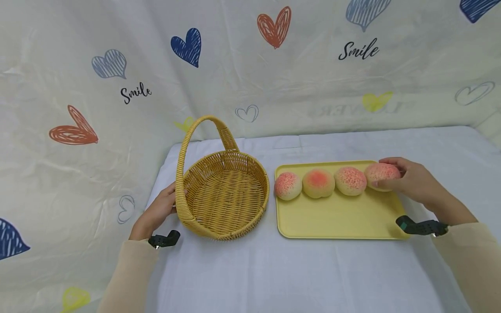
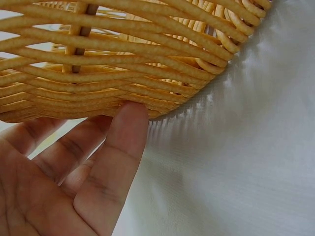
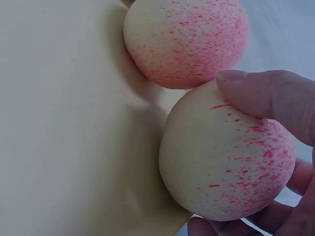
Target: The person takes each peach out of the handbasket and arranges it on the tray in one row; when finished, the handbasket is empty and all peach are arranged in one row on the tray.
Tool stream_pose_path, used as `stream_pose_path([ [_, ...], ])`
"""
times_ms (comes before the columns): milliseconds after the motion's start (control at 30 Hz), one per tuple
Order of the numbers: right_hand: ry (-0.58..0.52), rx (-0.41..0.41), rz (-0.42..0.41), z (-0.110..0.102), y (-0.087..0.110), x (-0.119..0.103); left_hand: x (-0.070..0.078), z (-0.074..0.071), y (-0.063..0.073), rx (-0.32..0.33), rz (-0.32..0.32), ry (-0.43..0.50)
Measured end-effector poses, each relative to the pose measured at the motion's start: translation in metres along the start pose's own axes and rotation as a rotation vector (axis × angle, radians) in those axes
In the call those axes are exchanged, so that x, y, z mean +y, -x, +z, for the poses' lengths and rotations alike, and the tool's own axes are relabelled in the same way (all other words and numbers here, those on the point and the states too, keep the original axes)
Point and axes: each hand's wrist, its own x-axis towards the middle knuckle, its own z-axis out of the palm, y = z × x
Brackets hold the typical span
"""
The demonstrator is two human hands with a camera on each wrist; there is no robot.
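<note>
basket (image 1: 223,195) left of tray (image 1: 336,217), 4 peaches (image 1: 318,183) in row on tray

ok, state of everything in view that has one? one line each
basket: upright, empty, on the table
tray: flat, holds four peaches in a row
rightmost peach: gripped by right hand
other three peaches: resting on tray, untouched
left hand: fingers straight, touching the basket's outer wall

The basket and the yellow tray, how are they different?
The basket is round and woven, with tall sides and a looped handle; the tray is flat, smooth and rectangular with a low rim. The basket has nothing in it, while the tray carries four peaches. The left hand touches the basket's side; the right hand grips the rightmost peach on the tray. Both are yellowish and sit on the white cloth.
</note>
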Motion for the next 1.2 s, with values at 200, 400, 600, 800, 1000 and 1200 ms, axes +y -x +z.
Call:
stream_pose_path([
  [200, 0.011, -0.001, -0.019, 0.0002, 0.0015, -0.0009, 0.0006, 0.0004, 0.0000, -0.001, -0.002, 0.003],
  [400, 0.075, -0.024, -0.015, -0.0019, 0.0000, 0.0007, 0.0008, 0.0006, 0.0004, 0.003, -0.004, -0.002],
  [600, 0.100, -0.037, -0.032, -0.0048, -0.0007, 0.0003, 0.0012, 0.0006, 0.0004, -0.002, 0.000, -0.007],
  [800, 0.090, -0.026, -0.054, -0.0055, -0.0004, 0.0010, 0.0014, 0.0004, -0.0012, 0.000, -0.013, -0.009],
  [1000, 0.073, -0.018, -0.065, -0.0048, 0.0003, 0.0027, 0.0036, -0.0005, -0.0007, 0.000, -0.007, -0.023],
  [1200, 0.059, -0.029, -0.065, -0.0048, 0.0005, 0.0026, 0.0059, -0.0019, -0.0018, 0.037, 0.012, -0.055],
])
